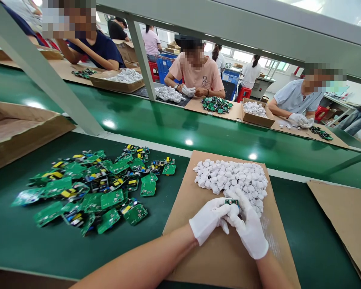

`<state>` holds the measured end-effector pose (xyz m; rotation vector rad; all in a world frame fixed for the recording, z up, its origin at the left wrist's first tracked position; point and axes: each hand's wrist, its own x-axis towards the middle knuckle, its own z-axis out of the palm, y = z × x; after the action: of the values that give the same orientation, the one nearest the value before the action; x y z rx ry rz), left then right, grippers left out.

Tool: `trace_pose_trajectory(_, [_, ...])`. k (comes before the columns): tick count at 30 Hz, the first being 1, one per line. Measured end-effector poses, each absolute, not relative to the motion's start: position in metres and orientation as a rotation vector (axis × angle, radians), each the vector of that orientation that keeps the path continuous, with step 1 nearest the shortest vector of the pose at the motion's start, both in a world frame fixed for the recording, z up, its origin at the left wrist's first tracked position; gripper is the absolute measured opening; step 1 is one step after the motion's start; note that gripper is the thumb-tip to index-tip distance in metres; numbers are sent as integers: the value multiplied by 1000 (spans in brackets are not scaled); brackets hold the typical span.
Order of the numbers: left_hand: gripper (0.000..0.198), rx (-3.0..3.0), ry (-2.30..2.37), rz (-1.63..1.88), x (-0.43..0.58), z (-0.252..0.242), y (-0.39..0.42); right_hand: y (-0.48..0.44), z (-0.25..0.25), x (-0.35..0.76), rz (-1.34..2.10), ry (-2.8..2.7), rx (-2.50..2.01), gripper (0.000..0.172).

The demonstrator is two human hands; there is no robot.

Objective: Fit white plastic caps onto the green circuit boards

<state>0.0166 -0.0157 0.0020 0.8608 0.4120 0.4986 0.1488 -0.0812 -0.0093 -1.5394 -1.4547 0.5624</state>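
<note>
Both my hands wear white gloves and meet over the cardboard sheet [195, 257]. My left hand [209, 216] is closed on a small green circuit board [231, 202], gripping its left side. My right hand [248, 224] is closed around the board's right side, its fingers pressed near a white piece that blends with the glove. Just beyond my fingers lies a heap of small white pieces [228, 174] on the cardboard. To the left, a loose pile of green circuit boards [112, 198] with yellow and black components is spread on the dark green bench.
An open cardboard box [33, 136] stands at the left, and another cardboard sheet [349, 216] lies at the right. A grey metal post [57, 76] and overhead beam [228, 28] cross the view. Beyond the green conveyor [168, 130], several people work at similar piles.
</note>
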Motion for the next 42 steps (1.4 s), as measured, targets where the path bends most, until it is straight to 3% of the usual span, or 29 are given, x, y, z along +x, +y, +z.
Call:
trace_pose_trajectory(2, [25, 791, 416, 498, 17, 0, -15, -80, -7, 152, 423, -1549, -1512, 57])
trace_pose_trajectory(6, [29, 686, 396, 494, 18, -3, -17, -78, -8, 156, 22, -1727, -1500, 29])
trace_pose_trajectory(11, [35, 788, 474, 482, 20, 0, -19, -77, -9, 149, -220, -1793, -1382, 32])
trace_pose_trajectory(14, [34, 802, 499, 490, 17, 6, -17, -80, -6, 145, 39, -1790, -1423, 37])
trace_pose_trajectory(17, [31, 841, 535, 504, 14, 11, -15, -82, -7, 144, 473, -1607, -1389, 58])
trace_pose_trajectory(20, [31, 878, 561, 493, 13, 12, -16, -80, -12, 144, 626, -1438, -1410, 69])
trace_pose_trajectory(26, [38, 849, 417, 451, 14, 6, -16, -77, -8, 144, 775, -1448, -1559, 46])
trace_pose_trajectory(31, [25, 935, 492, 477, 12, 11, -16, -79, -5, 145, 819, -1450, -1413, 51])
trace_pose_trajectory(36, [29, 939, 442, 444, 12, 12, -17, -78, -2, 144, 806, -1451, -1564, 44])
trace_pose_trajectory(42, [29, 766, 415, 424, 11, 7, -13, -78, -3, 148, 804, -1452, -1470, 54])
